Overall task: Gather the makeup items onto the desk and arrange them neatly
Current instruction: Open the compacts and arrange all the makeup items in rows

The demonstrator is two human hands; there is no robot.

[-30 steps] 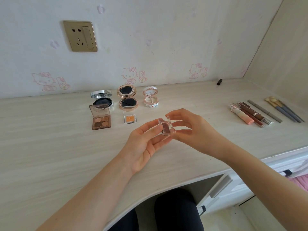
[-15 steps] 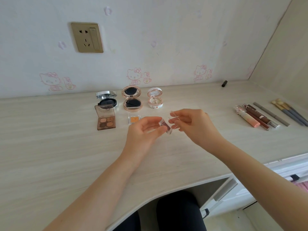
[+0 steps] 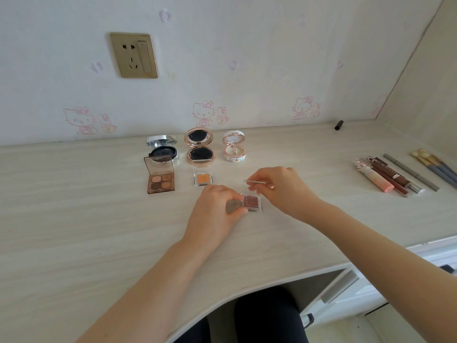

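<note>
Below, we look down at a pale wooden desk [image 3: 74, 231] with both our bare hands meeting near its middle. Our left hand [image 3: 217, 206] curls its fingers and pinches the left edge of a small square eyeshadow case [image 3: 251, 201] with a reddish-brown pan. Our right hand [image 3: 282, 191] pinches the case's clear lid [image 3: 254, 181], which stands lifted open. The case sits low over the desk; we cannot tell whether it touches the surface.

Just beyond our left hand lies an orange single eyeshadow [image 3: 203, 179], and left of that an open four-colour palette [image 3: 160, 180]. Behind these, three open compacts stand in a row: silver compact [image 3: 162, 149], rose-gold compact [image 3: 199, 148], white compact [image 3: 234, 149]. Well apart, at the right, lip tubes [image 3: 380, 179], a grey pencil [image 3: 410, 172] and brushes [image 3: 435, 167] lie side by side.
</note>
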